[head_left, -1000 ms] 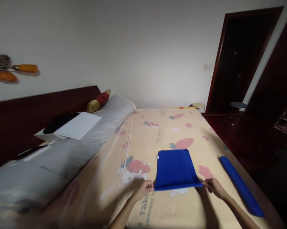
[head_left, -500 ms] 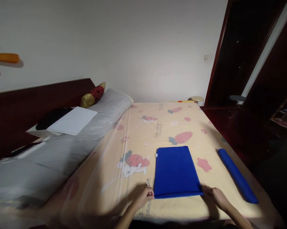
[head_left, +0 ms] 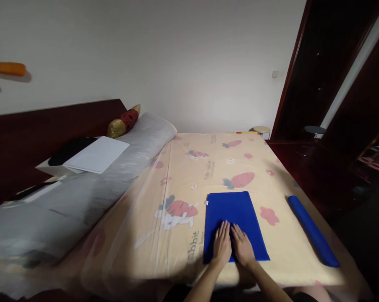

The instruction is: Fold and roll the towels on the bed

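Note:
A folded blue cloth (head_left: 231,209) lies flat on the cartoon-print bed sheet (head_left: 208,167) near the bed's front edge. Both of my hands rest palm-down on the cloth's near half, side by side and almost touching. My left hand (head_left: 222,245) has its fingers stretched out flat, and so does my right hand (head_left: 242,246). Neither hand holds anything. A rolled blue cloth (head_left: 312,235) lies apart on the bed to the right, close to the bed's right edge.
A long grey bolster (head_left: 82,201) runs along the dark wooden headboard (head_left: 50,126) on the left, with a white flat box (head_left: 96,154) and a red-gold cushion (head_left: 124,121) on it. A dark doorway (head_left: 315,71) and two small stools (head_left: 261,130) stand at the far right.
My hands let go of the cloth's near corners and moved inward onto its middle, now lying flat together on it. The cloth stays in place.

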Motion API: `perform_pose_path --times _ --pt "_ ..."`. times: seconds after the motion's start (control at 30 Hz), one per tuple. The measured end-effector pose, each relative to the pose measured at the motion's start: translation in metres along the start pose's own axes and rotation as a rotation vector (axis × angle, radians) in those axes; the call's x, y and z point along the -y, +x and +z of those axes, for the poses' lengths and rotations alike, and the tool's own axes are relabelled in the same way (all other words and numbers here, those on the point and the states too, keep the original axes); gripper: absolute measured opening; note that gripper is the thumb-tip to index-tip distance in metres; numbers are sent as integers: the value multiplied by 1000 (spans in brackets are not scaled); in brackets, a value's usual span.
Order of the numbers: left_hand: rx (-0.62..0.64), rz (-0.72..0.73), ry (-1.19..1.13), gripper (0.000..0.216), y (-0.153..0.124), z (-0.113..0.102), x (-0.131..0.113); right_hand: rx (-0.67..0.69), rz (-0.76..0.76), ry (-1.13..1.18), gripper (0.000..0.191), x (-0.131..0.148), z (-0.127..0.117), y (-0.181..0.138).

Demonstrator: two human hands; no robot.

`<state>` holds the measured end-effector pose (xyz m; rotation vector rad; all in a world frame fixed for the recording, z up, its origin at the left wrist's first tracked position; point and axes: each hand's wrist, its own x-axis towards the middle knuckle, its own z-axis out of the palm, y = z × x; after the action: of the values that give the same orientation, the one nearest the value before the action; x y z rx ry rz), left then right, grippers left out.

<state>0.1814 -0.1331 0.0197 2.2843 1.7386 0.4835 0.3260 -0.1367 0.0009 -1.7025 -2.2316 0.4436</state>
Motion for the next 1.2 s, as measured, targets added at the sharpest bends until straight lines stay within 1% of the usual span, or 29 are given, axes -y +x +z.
perform_pose_path --times 0.07,0.1,0.13,0.2,0.3,0.4,0.47,0.53,0.63,0.7,0.8,0.83,0.9,0.97,1.03,1.1,1.2 --pt "-41 48 120 57 -13 24 -3 15 -2 -13 53 12 17 -6" --pt "-58 55 170 55 -18 32 -1 19 0 -19 52 13 22 -9" --pt "-68 50 201 55 -22 36 2 20 3 -25 52 13 25 -11" --pt "-69 37 226 55 -27 37 11 3 22 -49 54 6 25 -16" --pt "-64 8 246 57 -34 28 29 -72 113 -113 58 -15 20 -26" --pt "-62 -30 288 57 -45 15 52 -123 188 -161 62 -44 13 -44" --pt "-41 -20 304 57 -55 5 69 -121 194 -173 62 -63 9 -57" --pt "-10 20 300 57 -64 -7 84 -120 193 -172 59 -80 3 -70" --pt "19 34 250 64 -73 -28 100 -139 218 -136 56 -99 -8 -82" --pt "43 -55 163 61 -77 -39 103 -132 327 -72 54 -107 -17 -86" --pt "161 -290 -15 33 -78 -48 101 -34 489 54 49 -114 -26 -89" --pt "199 -350 -51 25 -78 -48 100 6 509 88 47 -115 -26 -89" --pt "245 -412 -81 18 -76 -46 97 57 513 126 42 -115 -23 -90" --pt "268 -455 -105 18 -74 -41 95 79 524 141 31 -114 -18 -89" --pt "312 -518 -152 25 -70 -37 94 86 540 146 23 -115 -13 -88" --pt "352 -580 -200 32 -67 -35 95 93 561 149 20 -117 -11 -86" --pt "381 -640 -244 35 -66 -38 96 101 589 145 23 -122 -10 -85"
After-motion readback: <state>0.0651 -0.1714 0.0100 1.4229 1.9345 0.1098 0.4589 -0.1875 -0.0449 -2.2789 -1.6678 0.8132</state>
